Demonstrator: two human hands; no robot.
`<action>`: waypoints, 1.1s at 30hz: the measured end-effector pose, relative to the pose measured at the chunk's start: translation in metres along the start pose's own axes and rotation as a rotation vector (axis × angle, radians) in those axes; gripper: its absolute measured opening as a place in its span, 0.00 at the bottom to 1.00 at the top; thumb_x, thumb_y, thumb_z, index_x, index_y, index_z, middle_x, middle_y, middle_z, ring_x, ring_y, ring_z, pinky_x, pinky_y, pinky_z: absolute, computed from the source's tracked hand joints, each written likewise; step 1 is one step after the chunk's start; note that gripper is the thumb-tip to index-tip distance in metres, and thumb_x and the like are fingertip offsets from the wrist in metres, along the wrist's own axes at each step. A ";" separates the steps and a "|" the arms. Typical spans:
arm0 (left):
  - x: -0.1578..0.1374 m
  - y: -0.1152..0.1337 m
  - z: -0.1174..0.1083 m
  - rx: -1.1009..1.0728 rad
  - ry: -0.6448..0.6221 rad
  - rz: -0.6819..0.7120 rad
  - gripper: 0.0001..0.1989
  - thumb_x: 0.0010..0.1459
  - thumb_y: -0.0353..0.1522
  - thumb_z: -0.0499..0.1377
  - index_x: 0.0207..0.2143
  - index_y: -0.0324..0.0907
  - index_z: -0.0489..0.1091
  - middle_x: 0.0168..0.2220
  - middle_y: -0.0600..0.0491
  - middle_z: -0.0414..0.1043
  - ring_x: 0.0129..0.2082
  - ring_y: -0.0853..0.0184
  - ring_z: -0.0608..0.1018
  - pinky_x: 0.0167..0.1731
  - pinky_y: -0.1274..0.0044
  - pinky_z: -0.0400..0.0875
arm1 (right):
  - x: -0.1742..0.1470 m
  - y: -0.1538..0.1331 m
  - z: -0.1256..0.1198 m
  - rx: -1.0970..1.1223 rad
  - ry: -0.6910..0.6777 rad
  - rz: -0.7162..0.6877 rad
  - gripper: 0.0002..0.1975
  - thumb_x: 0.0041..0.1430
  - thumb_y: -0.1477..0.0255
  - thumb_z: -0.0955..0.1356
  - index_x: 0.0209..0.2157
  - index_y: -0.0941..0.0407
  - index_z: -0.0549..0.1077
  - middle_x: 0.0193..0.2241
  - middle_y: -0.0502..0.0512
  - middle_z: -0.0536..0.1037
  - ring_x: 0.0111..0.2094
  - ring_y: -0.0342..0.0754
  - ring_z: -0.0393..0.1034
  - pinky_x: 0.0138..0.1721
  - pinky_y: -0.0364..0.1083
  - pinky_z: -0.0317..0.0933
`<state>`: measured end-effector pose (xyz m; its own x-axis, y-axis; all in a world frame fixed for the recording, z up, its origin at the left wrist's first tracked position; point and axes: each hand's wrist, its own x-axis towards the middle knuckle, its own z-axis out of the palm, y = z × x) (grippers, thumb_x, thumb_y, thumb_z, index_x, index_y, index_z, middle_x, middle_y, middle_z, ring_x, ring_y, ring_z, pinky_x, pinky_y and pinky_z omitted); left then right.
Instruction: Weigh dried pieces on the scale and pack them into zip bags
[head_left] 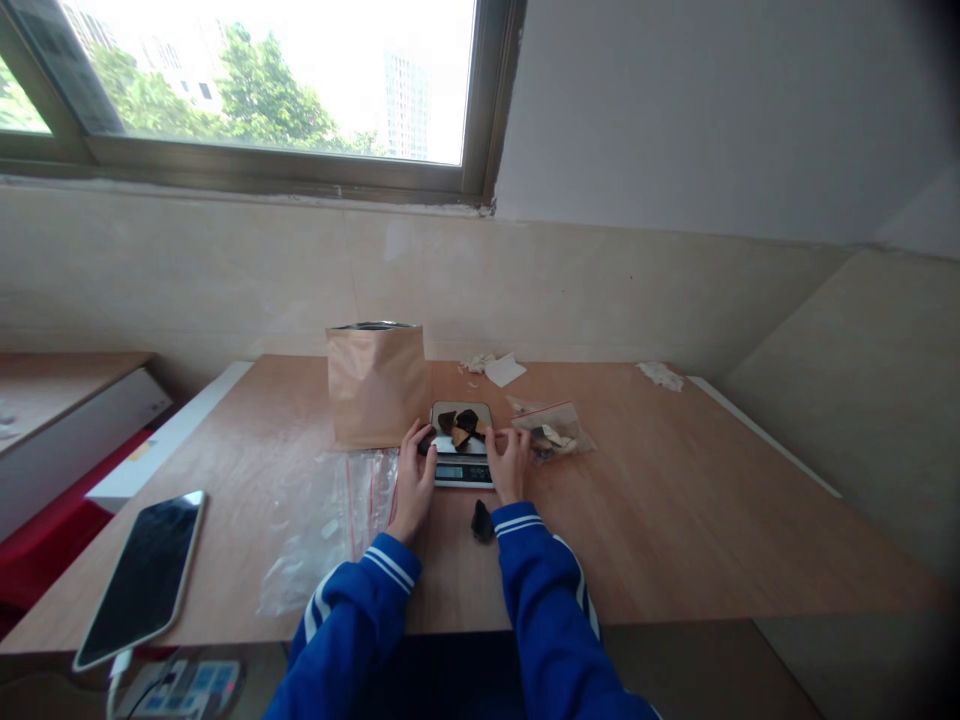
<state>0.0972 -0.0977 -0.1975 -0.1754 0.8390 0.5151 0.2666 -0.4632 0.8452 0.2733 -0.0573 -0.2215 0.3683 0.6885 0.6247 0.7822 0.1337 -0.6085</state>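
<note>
Head view: your L hand [412,485] is at the scale's L edge, thumb and fingers narrow, pinching a dark chunk [426,441]. Your R hand [510,466] is at the opp. edge, fingertips by a tan piece [481,430] (can't tell if they grip it). Btwn them is the digital scale [465,471], w/ brown-and-tan chunks [466,420] piled on its plate. A loose black chunk [482,522] lies on the table [675,490] just in front, near your R cuff. Kraft pouch [377,390] stands upright, top open, behind your L hand; clear zip bags [315,535] lie flat to the L. A small zip bag [562,428] w/ pale bits is just R of your R hand. Smartphone [144,575], plugged in, is far L.
</note>
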 end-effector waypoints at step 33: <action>0.000 -0.015 0.003 -0.034 0.070 -0.124 0.16 0.60 0.39 0.57 0.48 0.41 0.69 0.46 0.45 0.73 0.47 0.61 0.75 0.49 0.67 0.69 | 0.005 0.007 0.004 0.227 0.065 0.100 0.21 0.66 0.59 0.54 0.30 0.56 0.69 0.35 0.60 0.66 0.38 0.53 0.66 0.45 0.53 0.61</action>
<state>0.0960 -0.0901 -0.2110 -0.2714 0.8689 0.4140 0.2069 -0.3675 0.9067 0.2791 -0.0502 -0.2245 0.4755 0.6602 0.5814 0.6101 0.2286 -0.7586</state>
